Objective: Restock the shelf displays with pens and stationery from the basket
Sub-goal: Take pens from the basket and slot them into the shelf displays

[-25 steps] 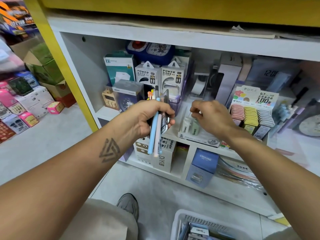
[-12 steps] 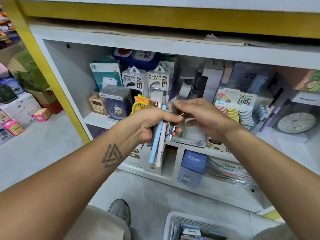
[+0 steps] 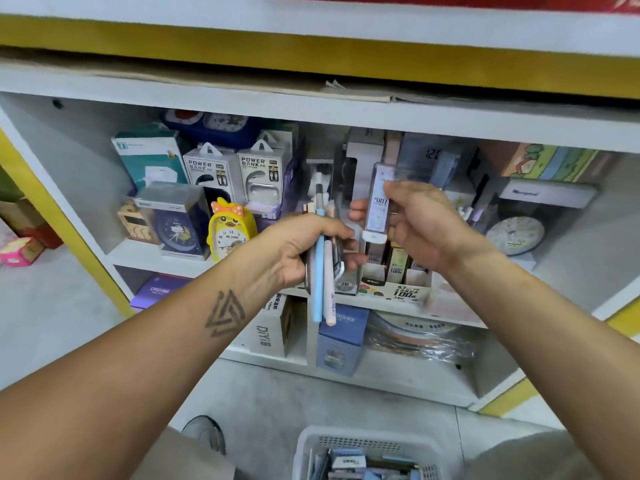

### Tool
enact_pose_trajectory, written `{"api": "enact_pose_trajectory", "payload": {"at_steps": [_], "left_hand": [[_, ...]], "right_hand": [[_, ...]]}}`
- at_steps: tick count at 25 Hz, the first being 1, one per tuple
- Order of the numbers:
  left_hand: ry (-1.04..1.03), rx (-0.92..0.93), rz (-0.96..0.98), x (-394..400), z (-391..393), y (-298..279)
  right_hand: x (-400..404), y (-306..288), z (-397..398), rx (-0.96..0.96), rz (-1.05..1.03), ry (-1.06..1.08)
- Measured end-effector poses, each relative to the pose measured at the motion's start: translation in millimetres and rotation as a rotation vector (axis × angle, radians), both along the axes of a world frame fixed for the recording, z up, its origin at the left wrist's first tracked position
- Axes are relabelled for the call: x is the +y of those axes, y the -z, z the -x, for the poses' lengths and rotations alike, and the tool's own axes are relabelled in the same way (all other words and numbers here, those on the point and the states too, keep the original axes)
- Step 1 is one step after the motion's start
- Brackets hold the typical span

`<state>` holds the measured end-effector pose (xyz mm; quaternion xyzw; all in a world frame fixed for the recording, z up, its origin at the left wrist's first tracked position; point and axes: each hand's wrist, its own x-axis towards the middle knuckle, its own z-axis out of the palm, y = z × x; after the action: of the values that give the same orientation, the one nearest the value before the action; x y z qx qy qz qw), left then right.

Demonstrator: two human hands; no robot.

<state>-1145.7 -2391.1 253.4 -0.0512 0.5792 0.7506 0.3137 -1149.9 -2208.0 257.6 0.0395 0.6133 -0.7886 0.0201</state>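
My left hand (image 3: 300, 244) grips a bundle of pens (image 3: 323, 271) held upright in front of the shelf; a light blue and a pale pink one stick out below the fist. My right hand (image 3: 420, 216) pinches a slim clear refill case (image 3: 378, 206) with a white end, held upright just right of the bundle. Behind and below it stands a display box of lead refills (image 3: 394, 271) on the white shelf (image 3: 145, 254). The white basket (image 3: 367, 452) with more stationery sits on the floor at the bottom edge.
Power bank boxes (image 3: 239, 174), a yellow chick alarm clock (image 3: 230, 230), a boxed blue clock (image 3: 173, 220) and a round clock (image 3: 514, 235) fill the shelf. Boxes and wrapped packs lie on the lower shelf (image 3: 398, 375). My shoe (image 3: 204, 433) is left of the basket.
My right hand has drawn the slim refill case out of the bundle and lifted it to the right. The camera view has shifted up and closer to the shelf.
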Motion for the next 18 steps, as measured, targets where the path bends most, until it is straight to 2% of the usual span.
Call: {"api": "enact_pose_trajectory", "payload": {"at_steps": [2, 7, 10, 13, 18], "left_hand": [[-0.013, -0.008, 0.030, 11, 0, 1], [-0.028, -0.004, 0.062, 30, 2, 3], [-0.038, 0.005, 0.071, 38, 2, 5], [-0.025, -0.005, 0.071, 46, -1, 7], [-0.009, -0.006, 0.079, 57, -4, 9]], "right_hand": [[20, -9, -9, 0.015, -0.107, 0.013], [61, -13, -27, -0.067, -0.607, -0.064], [79, -11, -34, -0.110, -0.634, -0.145], [95, -13, -44, 0.011, -0.670, -0.096], [103, -17, -47, 0.164, -1.154, 0.086]]}}
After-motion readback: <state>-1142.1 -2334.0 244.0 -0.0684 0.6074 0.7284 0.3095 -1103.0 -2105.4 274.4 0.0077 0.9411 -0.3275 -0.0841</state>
